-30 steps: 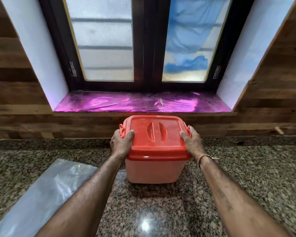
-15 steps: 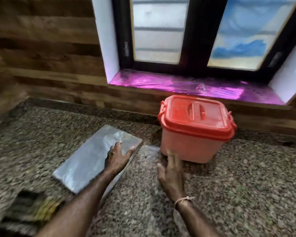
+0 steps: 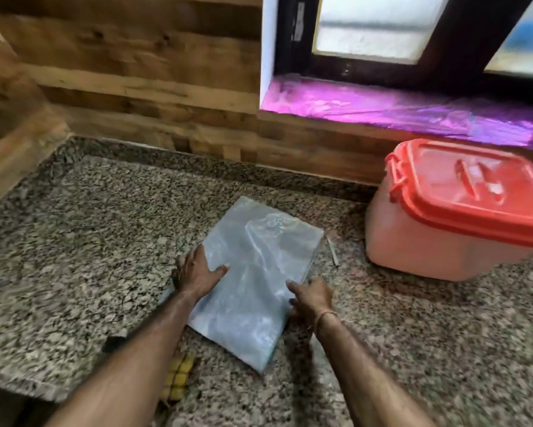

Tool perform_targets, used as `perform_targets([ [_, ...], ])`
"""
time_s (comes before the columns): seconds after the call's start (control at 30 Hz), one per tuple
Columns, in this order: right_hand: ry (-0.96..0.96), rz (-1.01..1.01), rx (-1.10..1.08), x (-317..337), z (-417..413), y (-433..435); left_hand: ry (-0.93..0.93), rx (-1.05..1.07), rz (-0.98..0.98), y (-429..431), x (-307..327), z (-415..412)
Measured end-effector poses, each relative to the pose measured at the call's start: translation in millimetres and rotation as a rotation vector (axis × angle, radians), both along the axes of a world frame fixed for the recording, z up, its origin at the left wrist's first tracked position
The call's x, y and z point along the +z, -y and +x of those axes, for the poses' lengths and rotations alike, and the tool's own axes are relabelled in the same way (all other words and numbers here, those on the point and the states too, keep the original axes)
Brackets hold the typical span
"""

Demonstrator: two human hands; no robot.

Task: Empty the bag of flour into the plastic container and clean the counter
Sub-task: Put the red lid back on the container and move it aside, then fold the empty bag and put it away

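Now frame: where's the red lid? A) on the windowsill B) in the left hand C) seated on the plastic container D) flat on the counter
C: the red lid covers the top of the plastic container, which stands on the counter to the right of the bag.

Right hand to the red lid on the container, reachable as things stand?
Probably yes. The right hand is at the right edge of the flat plastic bag, and nothing tall stands on the counter between it and the container. The lid is on, with nothing on top of it.
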State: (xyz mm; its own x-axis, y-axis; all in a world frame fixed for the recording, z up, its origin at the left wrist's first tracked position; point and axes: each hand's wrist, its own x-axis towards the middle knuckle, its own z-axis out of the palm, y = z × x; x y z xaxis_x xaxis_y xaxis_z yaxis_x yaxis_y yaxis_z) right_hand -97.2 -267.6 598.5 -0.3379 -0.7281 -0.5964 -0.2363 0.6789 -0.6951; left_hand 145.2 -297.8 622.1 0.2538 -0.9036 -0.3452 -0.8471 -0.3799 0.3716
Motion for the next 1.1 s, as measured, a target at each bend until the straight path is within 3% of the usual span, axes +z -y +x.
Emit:
perform_targets([
  [0.2, -0.050, 0.025, -0.193, -1.7, 13.4, 7.4, -0.072, 0.073, 0.038, 41.7, -17.3, 21.6],
  [0.4, 0.032, 0.038, -0.328, 6.7, 9.0, 10.9, -0.294, 0.223, 0.049, 49.6, -29.7, 34.1],
  [0.53, -0.332, 0.105, -0.188, 6.1, 18.4, -0.6, -0.303, 0.266, 0.072, 41.3, -35.7, 33.1],
  [0.63, -0.419, 0.127, -0.159, 9.2, 21.1, -7.1, -0.329, 0.308, 0.050, 35.5, -43.7, 33.8],
  [0.7, -0.340, 0.104, -0.205, 7.3, 16.6, -5.6, -0.425, 0.352, 0.061, 34.9, -48.5, 35.4],
  [0.93, 0.250, 0.017, -0.334, 18.4, -5.0, -8.1, -0.684, 0.441, 0.079, 34.2, -43.6, 35.4],
  [1.1, 0.427, -0.125, -0.387, 38.2, -25.7, -3.4, -0.948, 0.462, 0.081, 39.3, -8.0, 26.4],
])
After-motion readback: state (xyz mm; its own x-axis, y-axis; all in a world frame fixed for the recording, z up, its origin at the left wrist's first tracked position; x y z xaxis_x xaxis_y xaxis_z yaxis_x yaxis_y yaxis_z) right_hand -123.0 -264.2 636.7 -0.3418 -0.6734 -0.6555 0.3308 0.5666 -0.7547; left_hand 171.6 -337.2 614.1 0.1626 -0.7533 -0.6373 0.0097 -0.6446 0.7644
